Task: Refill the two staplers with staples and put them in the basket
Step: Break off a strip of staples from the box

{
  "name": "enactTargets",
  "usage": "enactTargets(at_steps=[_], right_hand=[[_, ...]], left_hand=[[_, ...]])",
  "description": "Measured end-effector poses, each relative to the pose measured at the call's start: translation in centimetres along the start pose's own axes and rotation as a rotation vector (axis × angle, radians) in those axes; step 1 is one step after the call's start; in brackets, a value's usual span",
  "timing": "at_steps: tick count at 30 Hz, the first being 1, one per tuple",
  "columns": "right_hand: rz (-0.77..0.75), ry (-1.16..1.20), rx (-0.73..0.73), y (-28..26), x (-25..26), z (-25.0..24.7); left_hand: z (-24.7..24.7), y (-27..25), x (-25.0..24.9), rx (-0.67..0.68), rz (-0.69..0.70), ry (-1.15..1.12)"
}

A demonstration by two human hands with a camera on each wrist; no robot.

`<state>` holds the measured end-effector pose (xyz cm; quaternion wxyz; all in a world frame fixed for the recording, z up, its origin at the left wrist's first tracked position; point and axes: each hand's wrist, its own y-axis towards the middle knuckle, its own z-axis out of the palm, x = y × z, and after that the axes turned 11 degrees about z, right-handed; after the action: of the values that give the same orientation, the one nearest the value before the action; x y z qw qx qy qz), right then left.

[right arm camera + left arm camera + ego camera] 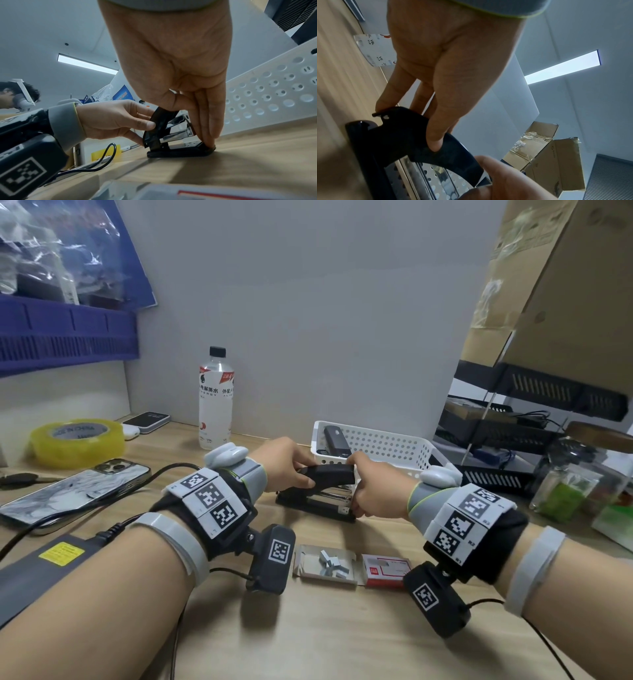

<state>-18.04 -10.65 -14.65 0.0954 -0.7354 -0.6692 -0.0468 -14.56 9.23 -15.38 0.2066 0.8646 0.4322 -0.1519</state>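
A black stapler [317, 496] stands on the wooden desk just in front of the white perforated basket [383, 445]. Its black cover is tilted up off the metal magazine [176, 134]. My left hand [306, 474] grips the rear of the cover, thumb on the near side [435, 142]. My right hand [356, 486] holds the front end, thumb on the cover and fingers [208, 135] reaching down to the base tip. A second black stapler [337, 441] lies inside the basket. An open tray of staple strips [332, 563] and its red box [385, 570] lie near me.
A water bottle [215, 402], a yellow tape roll [77, 441], a phone [75, 491] and a cabled grey power brick [41, 570] fill the left side. Black trays [513, 440], glass jars [565, 484] and a cardboard box [565, 285] crowd the right.
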Motion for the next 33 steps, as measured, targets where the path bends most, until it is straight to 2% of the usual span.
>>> enactTargets(at_steps=[3, 6, 11, 15, 17, 20, 22, 23, 25, 27, 30, 33], right_hand=[[0.003, 0.094, 0.033, 0.3, 0.3, -0.1], [-0.029, 0.082, 0.024, 0.4, 0.5, -0.3], [-0.056, 0.052, 0.13, -0.2, 1.3, -1.5], [-0.19, -0.181, -0.059, 0.8, 2.9, -2.0], [-0.243, -0.174, -0.044, 1.2, 3.1, -2.2], [-0.246, -0.097, 0.001, 1.8, 2.0, -4.6], [-0.199, 0.03, -0.065, 2.1, 0.8, -7.5], [-0.141, 0.109, -0.132, 2.3, 0.3, -9.0], [0.01, 0.245, -0.266, 3.8, -0.4, -11.7], [0.127, 0.252, -0.302, 5.7, -0.2, -13.3], [0.286, 0.054, -0.218, 8.4, 0.9, -13.5], [0.344, -0.115, -0.109, 10.9, 1.8, -11.7]], left_hand=[[0.1, 0.1, 0.0, -0.004, 0.019, 0.024], [0.1, 0.2, -0.1, 0.004, 0.024, 0.035], [0.2, 0.1, 0.5, -0.025, 0.0, -0.103], [0.2, -0.1, 0.9, -0.09, -0.073, -0.392], [-0.2, -0.4, 1.3, -0.143, -0.118, -0.597], [-0.8, -0.2, 2.3, -0.38, -0.176, -0.925], [-0.5, 0.6, 3.0, -0.559, -0.242, -1.017], [-0.1, 1.0, 3.2, -0.599, -0.269, -1.031], [0.9, 2.1, 3.5, -0.555, -0.327, -1.054], [2.2, 3.1, 3.7, -0.446, -0.376, -1.057], [4.1, 4.6, 4.3, -0.356, -0.362, -1.072], [5.5, 5.4, 5.1, -0.322, -0.308, -1.158]])
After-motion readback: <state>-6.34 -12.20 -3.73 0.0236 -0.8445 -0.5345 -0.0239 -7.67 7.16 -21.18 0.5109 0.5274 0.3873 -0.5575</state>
